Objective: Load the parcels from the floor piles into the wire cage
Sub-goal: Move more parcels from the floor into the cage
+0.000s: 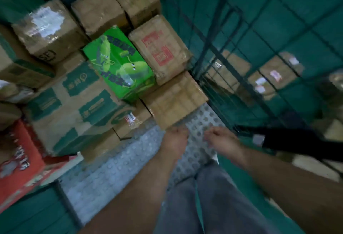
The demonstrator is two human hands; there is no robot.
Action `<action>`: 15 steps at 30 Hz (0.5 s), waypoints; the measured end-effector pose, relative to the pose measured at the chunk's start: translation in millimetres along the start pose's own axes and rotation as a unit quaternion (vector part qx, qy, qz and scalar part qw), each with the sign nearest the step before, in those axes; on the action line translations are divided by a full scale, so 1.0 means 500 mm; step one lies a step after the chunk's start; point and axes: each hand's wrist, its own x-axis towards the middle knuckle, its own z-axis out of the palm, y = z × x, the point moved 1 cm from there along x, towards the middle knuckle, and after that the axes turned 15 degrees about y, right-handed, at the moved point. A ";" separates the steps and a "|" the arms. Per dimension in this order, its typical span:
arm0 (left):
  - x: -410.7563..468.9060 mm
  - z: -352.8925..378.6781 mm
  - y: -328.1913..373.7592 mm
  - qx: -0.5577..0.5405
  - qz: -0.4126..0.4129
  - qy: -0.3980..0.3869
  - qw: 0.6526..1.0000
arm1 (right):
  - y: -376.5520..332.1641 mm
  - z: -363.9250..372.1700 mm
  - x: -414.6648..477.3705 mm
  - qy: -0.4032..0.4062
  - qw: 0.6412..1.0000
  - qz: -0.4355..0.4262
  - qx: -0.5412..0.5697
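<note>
- Left hand and right hand are seen reaching forward over a grey studded floor mat; nothing is held in either, and the fingers are loosely curled (blurred frame, finer detail cannot be told).
- A plain brown box is the parcel nearest the hands, at the near edge of the floor pile, just beside the cage's corner. The left hand is close under its near corner; whether it is touched cannot be told.
- The floor pile is stacked at the left: a bright green cartoon-printed box, a brown box with red print, a large carton with green print, a red box at the lower left, and several taped brown boxes behind, one with a white label.
- The wire cage stands at the right; a few labelled brown parcels are seen through the mesh, low down (so some loading is judged done).
- Progress: early to middle, as a judgement. Much of the pile is left on the floor, and much of the cage above the loaded parcels looks unfilled.
- Step in hand is judged to be a reach for the next parcel, probably the plain brown box; a two-handed grasp at its sides would be needed, then a turn right to the cage.
</note>
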 end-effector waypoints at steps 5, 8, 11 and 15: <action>-0.189 0.025 -0.054 0.068 0.063 -0.077 0.993 | 0.130 -0.054 -0.174 0.108 0.979 0.083 0.154; -0.269 0.058 -0.065 0.161 0.113 -0.116 0.974 | 0.211 -0.104 -0.260 0.149 0.968 0.102 0.175; -0.356 0.121 -0.071 0.245 0.186 -0.163 0.937 | 0.294 -0.169 -0.348 0.191 0.962 0.107 0.166; -0.481 0.227 -0.086 0.336 0.261 -0.226 0.876 | 0.392 -0.261 -0.460 0.291 0.915 0.138 0.244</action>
